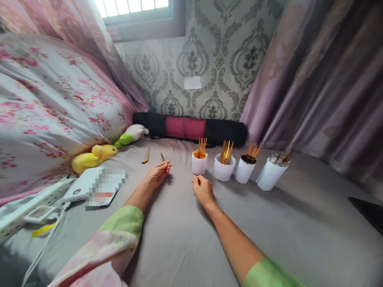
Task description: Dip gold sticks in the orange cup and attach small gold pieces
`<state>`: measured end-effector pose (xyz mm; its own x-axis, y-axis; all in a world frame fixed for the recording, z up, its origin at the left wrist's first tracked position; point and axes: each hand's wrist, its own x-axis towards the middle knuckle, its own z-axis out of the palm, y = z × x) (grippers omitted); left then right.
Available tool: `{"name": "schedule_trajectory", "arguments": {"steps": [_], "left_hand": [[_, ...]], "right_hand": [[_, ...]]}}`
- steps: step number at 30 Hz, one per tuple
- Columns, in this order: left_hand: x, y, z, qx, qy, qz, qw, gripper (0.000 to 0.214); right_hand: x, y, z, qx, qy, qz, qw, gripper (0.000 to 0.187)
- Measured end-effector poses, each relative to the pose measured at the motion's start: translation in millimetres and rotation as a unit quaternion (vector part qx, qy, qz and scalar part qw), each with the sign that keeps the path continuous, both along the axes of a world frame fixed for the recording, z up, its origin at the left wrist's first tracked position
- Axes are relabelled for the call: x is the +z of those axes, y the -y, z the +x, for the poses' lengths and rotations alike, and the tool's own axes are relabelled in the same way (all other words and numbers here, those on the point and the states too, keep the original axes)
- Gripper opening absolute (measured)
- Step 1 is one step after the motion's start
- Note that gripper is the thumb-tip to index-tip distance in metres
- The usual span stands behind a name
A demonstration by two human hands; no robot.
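A flat item [104, 190] is pixelated. Left of the leftmost cup [199, 166], your left hand [158, 173] pinches a stick [162, 158], tip beyond your fingers; your right hand [203, 191] curls before that cup, hold unclear.

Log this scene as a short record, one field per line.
Left hand: thin gold stick at the fingertips
Right hand: fingers curled, just in front of the leftmost white container; contact unclear
Container row: four, each holding slender pieces
Loose item: gold piece with bent end, beyond the left hand and to its left
Surface: grey sheet
Behind: black-and-red roll
Left side: yellow plush toy, white power strip
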<state>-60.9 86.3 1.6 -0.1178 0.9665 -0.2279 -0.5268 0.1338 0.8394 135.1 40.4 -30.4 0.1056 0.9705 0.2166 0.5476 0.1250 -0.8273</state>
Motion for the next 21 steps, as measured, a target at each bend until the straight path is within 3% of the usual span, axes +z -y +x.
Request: {"name": "schedule_trajectory", "arguments": {"steps": [21], "left_hand": [[-5.4, 51, 51, -0.066, -0.037, 0.038, 0.996, 0.014]], "right_hand": [[0.2, -3, 3, 0.036, -0.075, 0.001, 0.997, 0.042]]}}
